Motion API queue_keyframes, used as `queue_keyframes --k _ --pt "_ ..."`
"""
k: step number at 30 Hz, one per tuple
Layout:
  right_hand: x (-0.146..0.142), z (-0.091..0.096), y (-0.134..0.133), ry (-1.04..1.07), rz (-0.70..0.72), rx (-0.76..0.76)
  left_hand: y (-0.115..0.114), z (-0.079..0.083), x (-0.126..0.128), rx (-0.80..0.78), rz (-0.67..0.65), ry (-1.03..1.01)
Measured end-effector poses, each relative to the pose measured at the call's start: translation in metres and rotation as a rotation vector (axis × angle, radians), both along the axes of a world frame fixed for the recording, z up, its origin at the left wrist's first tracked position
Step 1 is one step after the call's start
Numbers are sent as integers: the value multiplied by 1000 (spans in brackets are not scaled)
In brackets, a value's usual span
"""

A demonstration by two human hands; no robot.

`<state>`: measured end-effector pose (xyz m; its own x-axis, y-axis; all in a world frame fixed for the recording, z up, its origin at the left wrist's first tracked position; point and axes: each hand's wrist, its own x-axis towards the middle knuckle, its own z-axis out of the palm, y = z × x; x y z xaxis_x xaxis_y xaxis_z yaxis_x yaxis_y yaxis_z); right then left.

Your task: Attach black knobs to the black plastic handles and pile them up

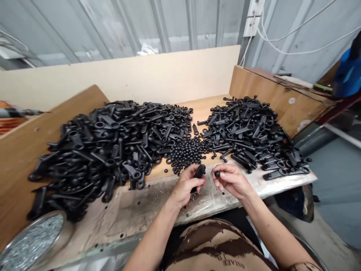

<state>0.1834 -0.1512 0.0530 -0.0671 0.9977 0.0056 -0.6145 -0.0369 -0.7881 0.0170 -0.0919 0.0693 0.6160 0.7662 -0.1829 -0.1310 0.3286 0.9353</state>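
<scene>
A corrugated metal wall (183, 22) rises at the far side. Before it, a wooden worktop (118, 207) spans the scene, walled by a cream board (175, 73) at the far edge and wooden panels at left (81, 103) and right (267, 90); its near edge runs just before the person's torso. A large heap of black parts (113, 135) covers the left, a smaller heap (248, 131) the right. At the near left corner, a round bowl (69, 222) holds silvery metal pieces. Between the heaps, toward the middle, sits a cluster of black balls (187, 152).

Over the near strip, the left hand (184, 188) has a closed grip, fingers wrapped and thumb pressed along a black crank-like part (199, 172), its end pointing up. The part looks light, stiff and smooth, perhaps a little slippery; its flat body seems the surest hold. Just right and apart, the right hand (232, 180) pinches a small black ball (217, 174), thumb and fingertips nearly together. Hard and round, it could roll away, so opposite sides suit a pinch. The low near strip offers the most room for moving; a few thin pins (193, 196) lie beneath the left hand.
</scene>
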Motion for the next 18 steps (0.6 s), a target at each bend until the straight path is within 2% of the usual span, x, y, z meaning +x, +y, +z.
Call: queue_keyframes --k 2,7,9,14,18 --pt "-1 0 -4 43 3 10 -6 -2 10 56 5 57" --pt "-7 -3 -5 104 -97 -11 -12 -12 20 344 47 203" --pt "-9 -4 -4 103 -151 -22 -13 -15 20 371 54 247" --pt "-14 -5 -4 -6 -178 -60 -15 -15 15 236 125 211" --pt "-20 -8 -5 -286 -268 2 -19 -12 9 58 175 106"
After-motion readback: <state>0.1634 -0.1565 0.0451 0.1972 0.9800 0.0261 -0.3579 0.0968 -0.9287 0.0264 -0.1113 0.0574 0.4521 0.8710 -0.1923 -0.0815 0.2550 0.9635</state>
